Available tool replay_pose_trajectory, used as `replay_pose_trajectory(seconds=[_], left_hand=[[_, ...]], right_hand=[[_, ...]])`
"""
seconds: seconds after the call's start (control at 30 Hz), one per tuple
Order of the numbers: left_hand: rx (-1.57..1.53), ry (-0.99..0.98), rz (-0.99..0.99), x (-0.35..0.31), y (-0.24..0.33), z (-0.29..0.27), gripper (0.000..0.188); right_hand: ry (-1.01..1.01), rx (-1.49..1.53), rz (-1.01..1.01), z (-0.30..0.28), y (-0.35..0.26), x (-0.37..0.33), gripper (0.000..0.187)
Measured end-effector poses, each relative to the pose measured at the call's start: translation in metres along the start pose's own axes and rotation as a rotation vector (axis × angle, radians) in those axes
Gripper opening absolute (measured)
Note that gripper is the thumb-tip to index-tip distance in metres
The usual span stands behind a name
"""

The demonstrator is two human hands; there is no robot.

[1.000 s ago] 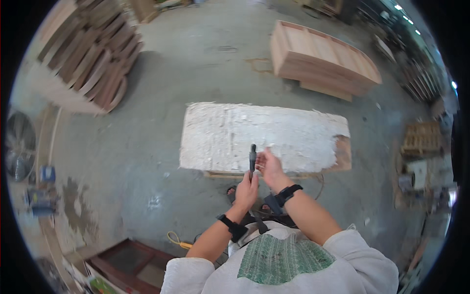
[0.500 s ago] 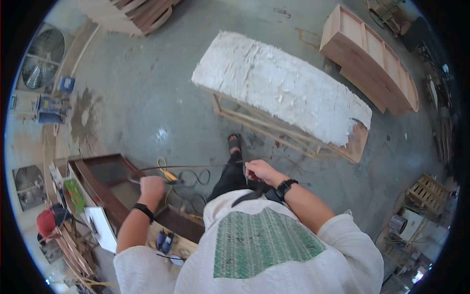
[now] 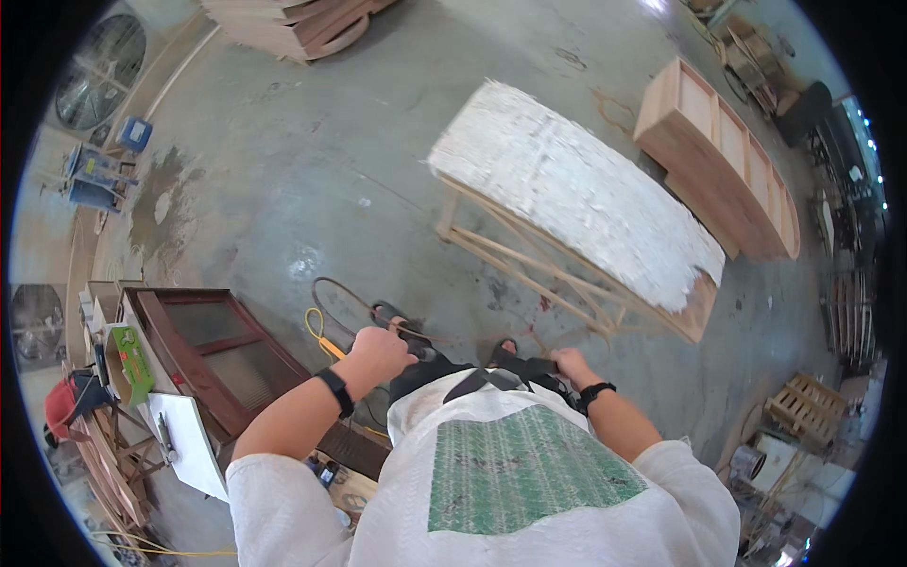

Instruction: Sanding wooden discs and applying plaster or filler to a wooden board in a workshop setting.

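My left hand [image 3: 381, 354] is curled closed in front of my left thigh, its back towards me. What it grips is mostly hidden; a thin brown hose [image 3: 354, 295] loops up just beyond it and runs right across my feet. My right hand [image 3: 570, 364] is closed low beside my right hip, against dark cloth or a dark thing, and I cannot make out what lies in its fingers. Just left of my left hand is a yellow cord with a thicker yellow part [image 3: 331, 348]. A dark-red framed cabinet [image 3: 203, 350] with mesh-like panels lies farther left.
Ahead to the right, a long piece with a rough white top [image 3: 576, 189] stands on a wooden frame [image 3: 529, 269]. Behind it sits a curved wooden carcass [image 3: 713, 161]. A white board [image 3: 189, 444] and green box [image 3: 132, 364] are at left; a wooden pallet [image 3: 805, 406] is at right.
My left hand has moved right, towards my body. My right hand has dropped right to my hip, away from the hose. The hose, earlier stretched between my hands, now hangs in a loop.
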State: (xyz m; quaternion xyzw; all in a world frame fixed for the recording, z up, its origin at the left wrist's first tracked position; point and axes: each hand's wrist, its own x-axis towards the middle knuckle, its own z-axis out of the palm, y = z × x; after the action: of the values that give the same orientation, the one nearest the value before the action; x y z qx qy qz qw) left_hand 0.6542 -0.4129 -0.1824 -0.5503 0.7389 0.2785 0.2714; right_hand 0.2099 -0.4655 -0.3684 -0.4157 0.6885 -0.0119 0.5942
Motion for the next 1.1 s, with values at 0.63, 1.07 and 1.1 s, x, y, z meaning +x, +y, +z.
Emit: replay_pose_trajectory(seconds=[0.63, 1.07, 1.1], left_hand=[[-2.244, 0.594, -0.665, 0.037, -0.383, 0.061, 0.044], [-2.757, 1.403, -0.337, 0.097, -0.557, -0.173, 0.021], [-2.742, 1.4, -0.337, 0.103, -0.564, -0.193, 0.021]], right_hand=[[-0.188, -0.742, -0.764, 0.348, -0.422, 0.029, 0.032], [-0.89, -0.133, -0.546, 0.444, -0.726, 0.17, 0.041], [-0.891, -0.118, -0.553, 0.442, -0.763, 0.147, 0.041]])
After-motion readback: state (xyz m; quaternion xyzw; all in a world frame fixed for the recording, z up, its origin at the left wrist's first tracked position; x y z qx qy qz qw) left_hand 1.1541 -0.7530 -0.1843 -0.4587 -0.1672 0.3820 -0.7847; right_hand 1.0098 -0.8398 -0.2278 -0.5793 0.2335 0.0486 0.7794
